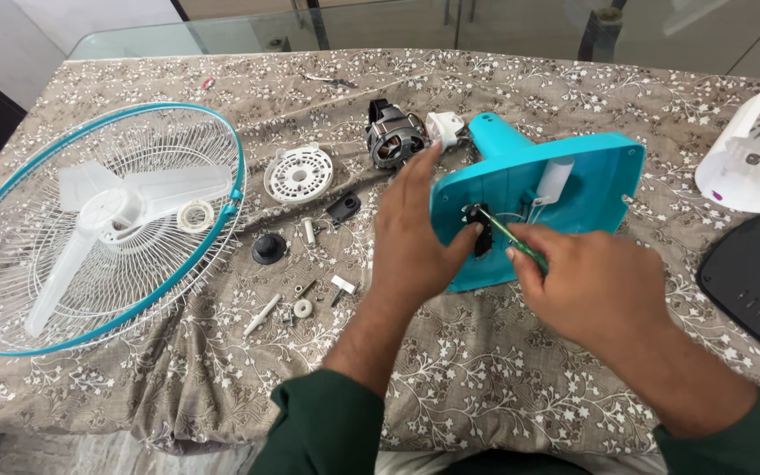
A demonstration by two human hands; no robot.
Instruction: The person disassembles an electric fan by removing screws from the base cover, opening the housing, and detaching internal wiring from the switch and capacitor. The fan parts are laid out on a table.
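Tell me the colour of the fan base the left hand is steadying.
Turquoise fan base, steadied by the left hand; clearest in the head view.
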